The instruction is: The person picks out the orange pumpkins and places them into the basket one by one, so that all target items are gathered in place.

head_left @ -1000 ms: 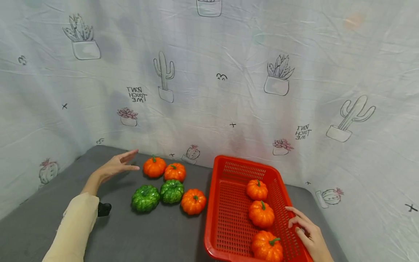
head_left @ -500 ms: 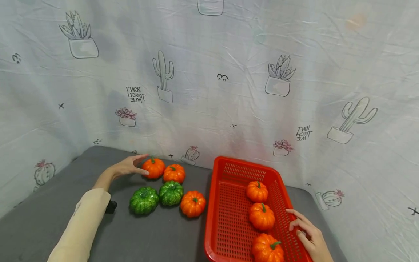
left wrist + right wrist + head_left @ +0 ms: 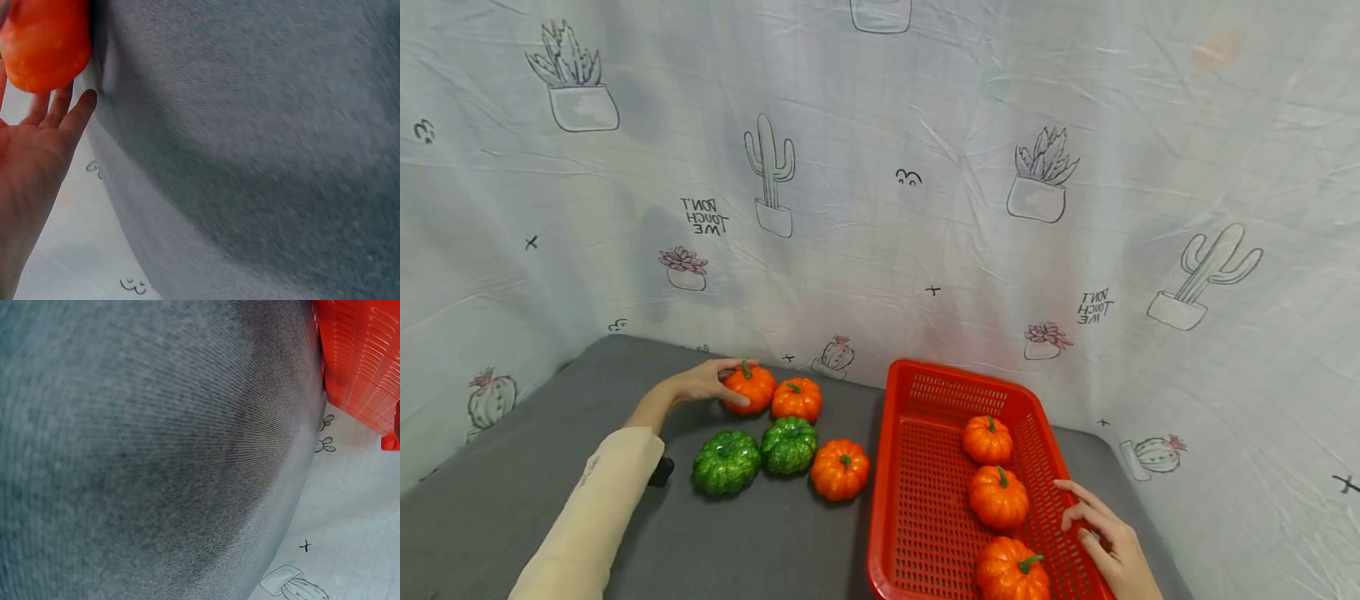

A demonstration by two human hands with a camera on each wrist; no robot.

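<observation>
At the back left of the table, my left hand (image 3: 702,382) holds a small orange pumpkin (image 3: 758,387), thumb on the near side and fingers round the far side. The left wrist view shows that pumpkin (image 3: 49,45) between thumb and fingers, partly cut off by the frame. My right hand (image 3: 1111,542) grips the right rim of a red plastic basket (image 3: 880,500) with bent fingers. Inside the basket, three orange pumpkins (image 3: 997,497) stand in a row along its right side. The right wrist view barely catches the right hand.
A second orange pumpkin (image 3: 797,400) sits just right of the held one. Nearer stand two green pumpkins (image 3: 726,463) and another orange pumpkin (image 3: 840,471), left of the basket. A white cloth (image 3: 865,208) with cactus drawings hangs behind the grey table (image 3: 760,550).
My left hand has moved right to the back-left orange pumpkin and put its thumb and fingers round it. My right hand has stayed on the basket rim.
</observation>
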